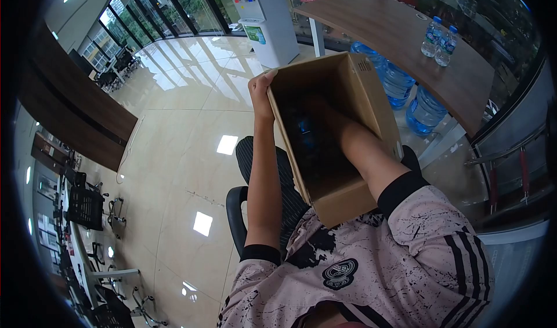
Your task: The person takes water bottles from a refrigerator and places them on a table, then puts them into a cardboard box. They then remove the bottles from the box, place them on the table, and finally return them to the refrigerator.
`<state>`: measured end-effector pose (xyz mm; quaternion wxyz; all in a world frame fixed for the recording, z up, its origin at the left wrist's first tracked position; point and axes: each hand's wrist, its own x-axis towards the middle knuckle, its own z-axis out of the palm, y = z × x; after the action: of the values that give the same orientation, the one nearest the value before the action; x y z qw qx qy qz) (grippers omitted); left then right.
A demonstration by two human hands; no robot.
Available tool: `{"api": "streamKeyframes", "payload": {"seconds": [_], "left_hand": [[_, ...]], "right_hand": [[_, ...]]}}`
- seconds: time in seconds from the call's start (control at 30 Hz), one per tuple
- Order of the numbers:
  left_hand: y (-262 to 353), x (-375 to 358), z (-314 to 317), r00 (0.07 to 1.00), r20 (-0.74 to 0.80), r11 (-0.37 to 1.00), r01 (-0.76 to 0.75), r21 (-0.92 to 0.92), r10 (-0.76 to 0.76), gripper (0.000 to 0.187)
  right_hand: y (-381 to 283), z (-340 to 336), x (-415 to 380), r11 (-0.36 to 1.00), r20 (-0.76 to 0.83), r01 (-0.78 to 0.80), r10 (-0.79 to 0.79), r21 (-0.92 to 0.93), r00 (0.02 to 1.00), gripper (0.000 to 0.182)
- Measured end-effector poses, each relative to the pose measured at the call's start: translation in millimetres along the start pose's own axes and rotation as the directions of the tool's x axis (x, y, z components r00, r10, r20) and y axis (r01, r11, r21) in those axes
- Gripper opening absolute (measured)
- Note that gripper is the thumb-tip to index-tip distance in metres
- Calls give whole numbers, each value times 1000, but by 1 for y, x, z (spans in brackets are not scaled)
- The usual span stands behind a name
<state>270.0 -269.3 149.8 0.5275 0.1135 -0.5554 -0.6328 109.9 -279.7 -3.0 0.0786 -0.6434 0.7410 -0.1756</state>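
Note:
I hold an open brown cardboard box (371, 104) over my lap. My left hand (261, 90) grips the box's far left rim, fingers curled over the edge. My right forearm reaches down into the box, and my right hand (318, 112) is deep in its dark inside, only dimly visible. Something dark with a blue glint (306, 126) lies inside next to that hand; I cannot tell what it is or whether the hand grips it.
A black office chair (255, 171) stands under the box. A wooden table (394, 32) at the upper right carries two small water bottles (438, 38), with large blue water jugs (423, 110) below it. A white water dispenser (264, 20) stands beyond. Glossy tiled floor (180, 154) spreads left.

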Motion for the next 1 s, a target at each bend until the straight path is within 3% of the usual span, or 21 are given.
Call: {"api": "streamKeyframes", "payload": {"seconds": [0.07, 0.13, 0.23, 0.27, 0.33, 0.37, 0.43, 0.47, 0.57, 0.63, 0.67, 0.7, 0.73, 0.77, 0.8, 0.83, 0.87, 0.9, 0.93, 0.97, 1.0], "left_hand": [[4, -2, 1, 1000, 15, 1000, -9, 20, 9, 28], [2, -2, -3, 1000, 23, 999, -15, 42, 14, 28], [-7, 1, -6, 1000, 13, 998, 24, -53, -23, 27], [-5, 0, -3, 1000, 18, 999, 22, -49, -22, 26], [0, 0, 0, 1000, 25, 999, 15, -46, -14, 26], [1, 0, 0, 999, 35, 1000, 1, 2, -1, 26], [-1, 1, -1, 999, 48, 999, -10, 46, 8, 27], [-4, 3, -2, 1000, 26, 999, -13, 31, 12, 28], [-5, 6, -7, 1000, 6, 998, 20, 58, -21, 33], [-56, 33, -45, 993, -117, 999, 23, -43, -28, 36], [-49, 34, -36, 996, -79, 997, 34, -66, -40, 36], [-30, 25, -24, 998, 22, 989, 67, -129, -65, 40], [-10, 13, -17, 990, 117, 977, 103, -186, -82, 44], [-1, 6, -17, 974, 208, 961, 136, -240, -86, 48], [-2, 6, -24, 966, 226, 939, 187, -288, -123, 49], [-5, 7, -31, 958, 241, 912, 234, -338, -156, 51], [-8, 6, -34, 976, 191, 910, 172, -377, -105, 50], [-12, 5, -36, 989, 133, 903, 109, -416, -58, 48], [-7, 1, -36, 986, 151, 886, 133, -445, -73, 46], [0, -3, -36, 982, 166, 868, 157, -471, -87, 44], [0, -5, -36, 984, 159, 856, 152, -494, -83, 44]], "right_hand": [[11, 22, 9, 998, -45, -22, 19, -64, 999, 33], [18, 34, 12, 997, -242, 77, -81, -29, 967, 29], [20, 25, 4, 973, -163, 92, -58, 213, 985, 30], [28, 37, 12, 973, -164, 91, -56, 212, 985, 30], [37, 58, 29, 993, -212, 119, -121, -23, 970, 32], [27, 40, 17, 993, -214, 119, -121, -24, 969, 32], [13, 6, -12, 917, -144, 14, 47, 400, 989, 34], [10, 0, -15, 919, -144, 8, 53, 395, 988, 34], [-20, -12, 2, 969, 79, 248, -247, 5, 966, 36], [-33, -36, 26, 885, 273, 400, -334, -238, 902, 39], [-36, -49, 35, 815, 383, 473, -341, -334, 858, 40], [-45, -65, 46, 632, 609, 699, -421, -335, 673, 46], [-90, -145, -11, 832, 641, 502, -255, -236, 724, 48], [-127, -219, -69, 895, 564, 398, -227, -200, 794, 51], [-109, -227, -56, 862, 525, 468, -495, 196, 692, 49], [-95, -260, -79, 730, 445, 201, -586, 654, 677, 48], [-73, -293, -94, 501, 318, 141, -716, 854, 622, 46], [-53, -326, -120, 438, 158, 213, -669, 874, 726, 46], [-10, -340, -118, 270, -65, 297, -631, 916, 773, 43], [26, -350, -123, 251, -292, 425, -431, 870, 854, 36], [70, -350, -126, 247, -505, 522, -133, 817, 853, 24]]}}
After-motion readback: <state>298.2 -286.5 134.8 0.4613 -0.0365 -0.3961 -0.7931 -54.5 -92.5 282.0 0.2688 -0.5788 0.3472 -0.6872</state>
